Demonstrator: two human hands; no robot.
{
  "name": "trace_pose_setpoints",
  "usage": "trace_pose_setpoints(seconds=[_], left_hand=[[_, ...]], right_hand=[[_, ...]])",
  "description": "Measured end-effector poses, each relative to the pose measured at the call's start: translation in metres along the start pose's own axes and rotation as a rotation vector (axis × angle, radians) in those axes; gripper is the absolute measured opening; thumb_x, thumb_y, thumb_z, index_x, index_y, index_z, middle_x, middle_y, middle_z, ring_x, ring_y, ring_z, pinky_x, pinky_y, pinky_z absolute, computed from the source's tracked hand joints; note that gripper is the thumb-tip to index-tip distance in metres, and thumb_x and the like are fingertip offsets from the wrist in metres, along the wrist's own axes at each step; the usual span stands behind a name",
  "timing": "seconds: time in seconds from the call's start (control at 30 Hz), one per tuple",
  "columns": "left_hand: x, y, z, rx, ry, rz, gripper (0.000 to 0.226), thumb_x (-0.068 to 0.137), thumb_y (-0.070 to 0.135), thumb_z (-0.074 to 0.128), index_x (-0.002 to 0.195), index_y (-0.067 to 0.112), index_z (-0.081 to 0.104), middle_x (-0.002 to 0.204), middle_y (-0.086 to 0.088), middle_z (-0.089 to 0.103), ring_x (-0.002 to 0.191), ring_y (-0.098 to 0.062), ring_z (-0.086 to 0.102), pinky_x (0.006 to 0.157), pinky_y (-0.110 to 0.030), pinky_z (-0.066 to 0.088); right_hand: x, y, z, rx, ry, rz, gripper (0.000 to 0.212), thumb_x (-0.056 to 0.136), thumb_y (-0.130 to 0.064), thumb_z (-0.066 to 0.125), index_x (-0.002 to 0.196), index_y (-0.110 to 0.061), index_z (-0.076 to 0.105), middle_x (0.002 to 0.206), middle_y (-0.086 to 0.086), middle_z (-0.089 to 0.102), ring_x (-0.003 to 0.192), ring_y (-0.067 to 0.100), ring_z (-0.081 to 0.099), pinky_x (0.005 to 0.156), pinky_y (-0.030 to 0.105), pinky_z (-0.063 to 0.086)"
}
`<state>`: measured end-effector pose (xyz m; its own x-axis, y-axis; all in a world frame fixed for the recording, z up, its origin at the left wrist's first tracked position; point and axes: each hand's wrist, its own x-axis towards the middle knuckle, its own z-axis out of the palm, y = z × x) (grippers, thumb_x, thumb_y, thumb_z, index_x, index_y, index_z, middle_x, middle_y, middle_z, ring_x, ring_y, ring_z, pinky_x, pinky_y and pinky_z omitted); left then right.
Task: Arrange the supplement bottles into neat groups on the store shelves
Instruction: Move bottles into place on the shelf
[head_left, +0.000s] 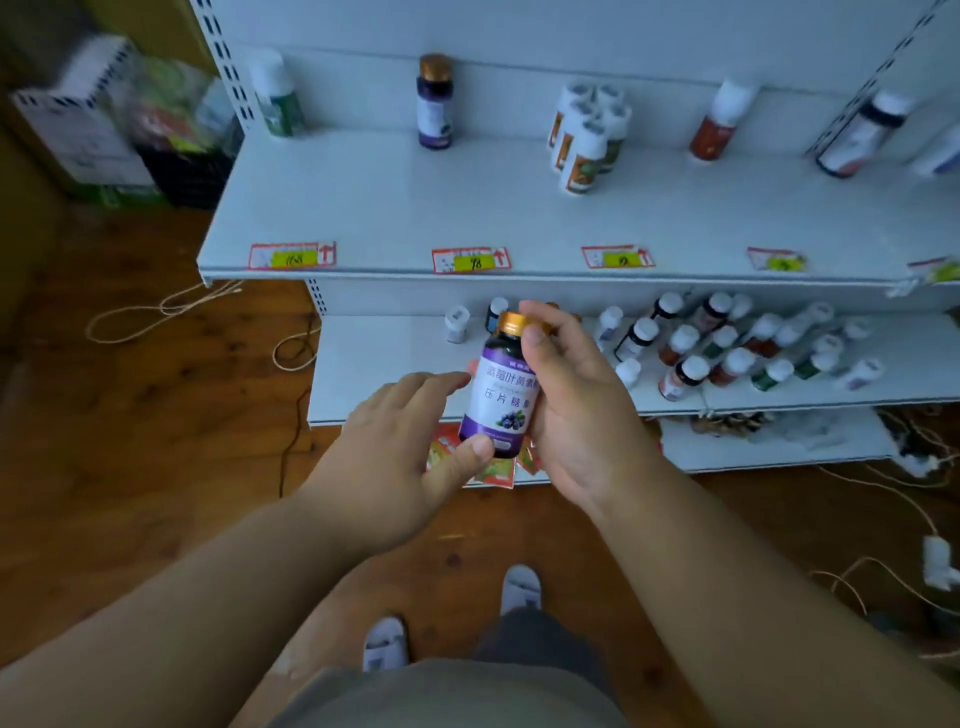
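Purple-label bottle (503, 384) held upright before lower shelf (374, 374), label readable for sorting. Right hand (576, 400) wraps its side; left hand (410, 441) pinches base. Matching bottle (434, 102) at 12 o'clock, upper shelf (363, 208).
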<state>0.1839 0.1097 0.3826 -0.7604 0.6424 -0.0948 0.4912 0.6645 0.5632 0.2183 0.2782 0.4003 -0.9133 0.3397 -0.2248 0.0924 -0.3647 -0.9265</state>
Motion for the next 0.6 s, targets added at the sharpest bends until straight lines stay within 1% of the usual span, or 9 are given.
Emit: trace_pose_setpoints(seconds=[0.07, 0.13, 0.2, 0.3, 0.37, 0.43, 0.5, 0.53, 0.6], left_hand=[[0.012, 0.014, -0.007, 0.020, 0.010, -0.001, 0.093, 0.073, 0.087, 0.009, 0.150, 0.036, 0.022, 0.153, 0.008, 0.034, 0.137, -0.012, 0.033, 0.102, -0.028, 0.031], [0.028, 0.026, -0.011, 0.015, 0.011, -0.020, 0.097, 0.069, 0.089, 0.006, 0.150, 0.037, 0.021, 0.154, 0.010, 0.032, 0.138, -0.010, 0.031, 0.107, -0.031, 0.033], [0.046, 0.037, -0.012, 0.004, 0.034, -0.047, 0.096, 0.069, 0.089, 0.004, 0.150, 0.039, 0.019, 0.154, 0.012, 0.031, 0.138, -0.009, 0.029, 0.110, -0.035, 0.035], [0.079, 0.046, -0.014, 0.012, 0.107, -0.089, 0.084, 0.080, 0.085, 0.009, 0.150, 0.040, 0.019, 0.156, 0.012, 0.029, 0.140, -0.010, 0.027, 0.112, -0.037, 0.031], [0.100, 0.049, -0.020, 0.005, 0.154, -0.098, 0.077, 0.085, 0.080, 0.017, 0.149, 0.037, 0.023, 0.154, 0.010, 0.032, 0.140, -0.012, 0.030, 0.110, -0.036, 0.030], [0.118, 0.049, -0.029, 0.004, 0.190, -0.096, 0.076, 0.085, 0.077, 0.023, 0.148, 0.035, 0.027, 0.151, 0.008, 0.037, 0.136, -0.012, 0.034, 0.106, -0.031, 0.031], [0.135, 0.043, -0.039, 0.009, 0.200, -0.108, 0.078, 0.082, 0.075, 0.028, 0.148, 0.034, 0.028, 0.149, 0.008, 0.038, 0.133, -0.012, 0.036, 0.105, -0.029, 0.031], [0.144, 0.038, -0.045, 0.017, 0.199, -0.117, 0.079, 0.081, 0.075, 0.030, 0.148, 0.033, 0.027, 0.150, 0.008, 0.038, 0.134, -0.013, 0.035, 0.107, -0.031, 0.031], [0.166, 0.022, -0.057, 0.055, 0.192, -0.143, 0.079, 0.083, 0.075, 0.034, 0.149, 0.033, 0.025, 0.152, 0.007, 0.035, 0.137, -0.016, 0.033, 0.112, -0.039, 0.032]], right_hand=[[0.008, -0.016, -0.004, -0.073, -0.024, -0.055, 0.022, 0.090, -0.039, 0.059, 0.110, -0.043, 0.065, 0.125, 0.004, 0.063, 0.114, 0.027, 0.065, 0.098, 0.057, 0.051], [0.021, -0.032, -0.012, -0.156, -0.055, -0.126, 0.022, 0.092, -0.038, 0.054, 0.108, -0.048, 0.064, 0.122, -0.002, 0.064, 0.111, 0.022, 0.065, 0.097, 0.055, 0.052], [0.039, -0.048, -0.021, -0.239, -0.090, -0.189, 0.019, 0.097, -0.034, 0.052, 0.105, -0.046, 0.064, 0.112, -0.011, 0.067, 0.105, 0.015, 0.065, 0.096, 0.052, 0.053], [0.073, -0.073, -0.027, -0.301, -0.123, -0.276, 0.019, 0.102, -0.024, 0.052, 0.105, -0.039, 0.063, 0.106, -0.011, 0.067, 0.098, 0.009, 0.066, 0.089, 0.042, 0.055], [0.098, -0.086, -0.027, -0.325, -0.134, -0.315, 0.015, 0.097, -0.028, 0.059, 0.102, -0.042, 0.063, 0.102, -0.015, 0.067, 0.096, 0.008, 0.066, 0.088, 0.038, 0.055], [0.123, -0.096, -0.022, -0.363, -0.141, -0.348, 0.015, 0.088, -0.034, 0.065, 0.098, -0.045, 0.063, 0.097, -0.019, 0.068, 0.097, 0.007, 0.066, 0.092, 0.036, 0.054], [0.149, -0.102, -0.015, -0.377, -0.148, -0.362, 0.018, 0.090, -0.025, 0.069, 0.100, -0.039, 0.062, 0.096, -0.016, 0.068, 0.098, 0.006, 0.065, 0.091, 0.031, 0.054], [0.161, -0.105, -0.010, -0.377, -0.153, -0.368, 0.020, 0.091, -0.019, 0.069, 0.101, -0.035, 0.062, 0.096, -0.014, 0.067, 0.097, 0.006, 0.064, 0.090, 0.029, 0.053], [0.187, -0.109, 0.001, -0.417, -0.153, -0.376, 0.020, 0.092, -0.016, 0.068, 0.103, -0.031, 0.061, 0.097, -0.014, 0.065, 0.095, 0.006, 0.063, 0.090, 0.029, 0.053]])
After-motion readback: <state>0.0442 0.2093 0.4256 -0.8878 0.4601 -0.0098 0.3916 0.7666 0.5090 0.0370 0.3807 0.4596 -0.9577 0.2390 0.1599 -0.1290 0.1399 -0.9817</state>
